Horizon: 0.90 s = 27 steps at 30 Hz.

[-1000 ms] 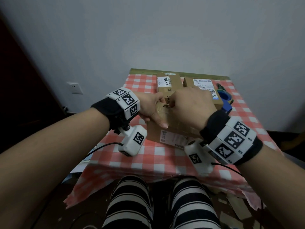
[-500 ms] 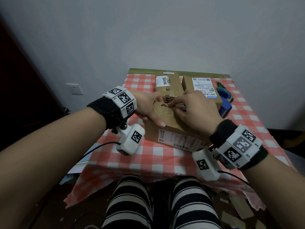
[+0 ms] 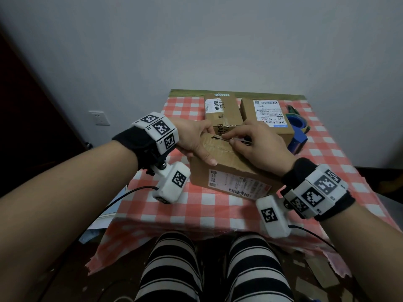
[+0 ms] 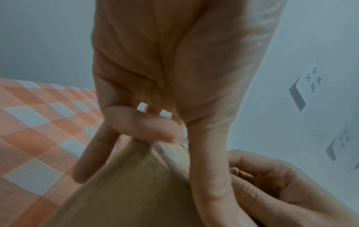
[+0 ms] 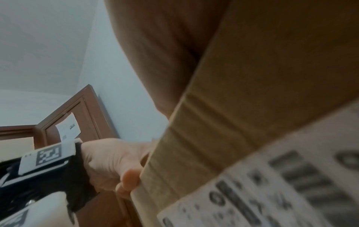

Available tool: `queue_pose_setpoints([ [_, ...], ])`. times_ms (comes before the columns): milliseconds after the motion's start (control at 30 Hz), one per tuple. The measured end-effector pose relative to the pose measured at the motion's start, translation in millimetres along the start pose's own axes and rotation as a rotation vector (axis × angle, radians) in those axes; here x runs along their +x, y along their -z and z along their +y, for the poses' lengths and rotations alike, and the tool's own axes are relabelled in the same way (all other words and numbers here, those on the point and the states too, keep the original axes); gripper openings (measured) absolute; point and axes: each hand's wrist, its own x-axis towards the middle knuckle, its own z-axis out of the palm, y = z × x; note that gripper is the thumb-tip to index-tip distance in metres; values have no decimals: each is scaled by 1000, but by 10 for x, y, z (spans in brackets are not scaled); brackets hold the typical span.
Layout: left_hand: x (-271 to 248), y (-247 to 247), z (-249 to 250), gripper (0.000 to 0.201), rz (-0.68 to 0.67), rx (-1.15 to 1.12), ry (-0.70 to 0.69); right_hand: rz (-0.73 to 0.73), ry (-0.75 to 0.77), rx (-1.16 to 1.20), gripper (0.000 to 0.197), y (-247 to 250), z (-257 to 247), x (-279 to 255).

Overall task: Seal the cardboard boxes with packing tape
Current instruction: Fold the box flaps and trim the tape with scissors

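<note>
Checkered tablecloth (image 3: 196, 205) bears near box (image 3: 226, 171), left hand (image 3: 194, 140) gripping its edge.

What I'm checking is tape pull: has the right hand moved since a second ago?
Yes: the right hand shifted right and toward the person, judged against the labelled rear box.

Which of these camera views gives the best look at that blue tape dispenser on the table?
The head view. It shows the blue tape dispenser at the table's far right, beside the labelled box, untouched by either hand. The left wrist view shows only palm, cardboard and checked cloth; the right wrist view shows cardboard and a blurred label. Neither shows the dispenser.
</note>
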Motion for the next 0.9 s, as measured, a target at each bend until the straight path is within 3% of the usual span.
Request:
queue_pose_setpoints([
  [100, -12, -4, -3, 64, 4, -7, -5, -40, 34, -87, 22, 95, -43, 14],
  [333, -51, -19, 3, 67, -6, 8, -26, -71, 184, -498, 25, 264, -324, 77],
  [733, -103, -32, 54, 66, 3, 26, -43, -140, 164, -518, 28, 391, -377, -20],
  [900, -165, -114, 91, 54, -26, -1, -63, -168, 173, -529, 29, 453, -399, -34],
])
